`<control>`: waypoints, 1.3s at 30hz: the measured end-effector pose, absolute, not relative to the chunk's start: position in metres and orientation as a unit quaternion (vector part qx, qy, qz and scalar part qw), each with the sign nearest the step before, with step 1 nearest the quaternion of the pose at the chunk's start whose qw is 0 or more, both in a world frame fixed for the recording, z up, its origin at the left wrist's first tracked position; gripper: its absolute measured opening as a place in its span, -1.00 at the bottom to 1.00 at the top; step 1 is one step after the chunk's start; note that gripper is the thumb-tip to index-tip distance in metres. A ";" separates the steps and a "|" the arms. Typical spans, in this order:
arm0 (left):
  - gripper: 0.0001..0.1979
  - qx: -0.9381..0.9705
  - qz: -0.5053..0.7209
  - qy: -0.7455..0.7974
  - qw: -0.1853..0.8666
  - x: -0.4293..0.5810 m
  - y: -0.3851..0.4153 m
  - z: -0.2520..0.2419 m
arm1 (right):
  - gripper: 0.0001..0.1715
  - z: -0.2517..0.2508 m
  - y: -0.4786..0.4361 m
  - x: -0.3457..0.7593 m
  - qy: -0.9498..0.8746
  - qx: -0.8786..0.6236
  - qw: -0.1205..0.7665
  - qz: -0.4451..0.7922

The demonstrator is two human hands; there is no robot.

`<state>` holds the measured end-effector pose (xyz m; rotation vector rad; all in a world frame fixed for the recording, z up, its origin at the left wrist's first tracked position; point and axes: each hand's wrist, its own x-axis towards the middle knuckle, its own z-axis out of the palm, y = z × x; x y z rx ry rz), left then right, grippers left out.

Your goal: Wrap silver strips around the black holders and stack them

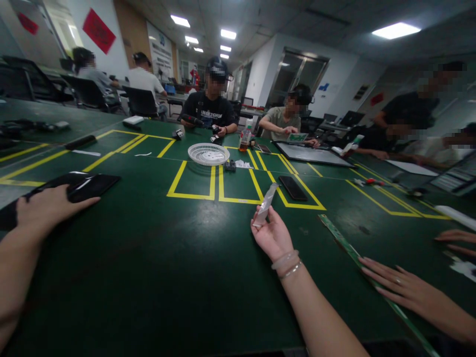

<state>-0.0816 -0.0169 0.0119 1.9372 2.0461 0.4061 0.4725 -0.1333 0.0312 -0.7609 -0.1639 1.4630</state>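
Note:
My left hand (42, 210) lies over a glossy black flat thing, perhaps a pouch (98, 184), at the left edge of the table. Its thumb stretches along the near side and the other fingers curl onto the top. In front of me my right hand (273, 235) is raised above the table, palm up, wearing bracelets at the wrist. Its fingers close on a crumpled, whitish translucent plastic strip (266, 206), which sticks up from the grip. Beyond this hand lies a dark phone (293, 188) on the table.
A white plastic basket (208, 154) and a bottle (244, 139) stand mid-table among yellow tape outlines. At right, another person's hand (403, 285) rests on a long green circuit strip (344, 243). Several people sit around the green table (167, 277).

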 end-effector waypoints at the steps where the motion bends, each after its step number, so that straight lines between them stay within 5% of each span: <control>1: -0.13 0.642 0.143 0.747 0.093 -0.081 -0.018 0.013 | -0.88 0.031 -0.134 0.472 -0.073 -0.338 0.677 0.650; 8: 0.03 0.706 0.169 0.687 -0.033 -0.042 -0.012 0.022 | -0.86 0.033 -0.135 0.469 -0.067 -0.334 0.683 0.646; 17: -0.36 0.931 0.127 0.333 0.075 0.098 -0.064 0.035 | -0.84 0.036 -0.133 0.468 -0.054 -0.334 0.689 0.641; 26: -0.30 0.959 0.104 0.262 0.037 0.142 -0.092 0.020 | -0.86 0.038 -0.134 0.466 -0.093 -0.317 0.704 0.629; 34: -0.36 0.961 0.100 0.259 -0.007 0.142 -0.094 0.022 | -0.58 0.035 -0.144 0.452 -0.350 -0.420 0.692 0.471; 39: -0.33 0.964 0.156 0.212 -0.039 0.141 -0.102 0.033 | -0.60 0.030 -0.149 0.449 -0.638 -0.481 0.539 0.268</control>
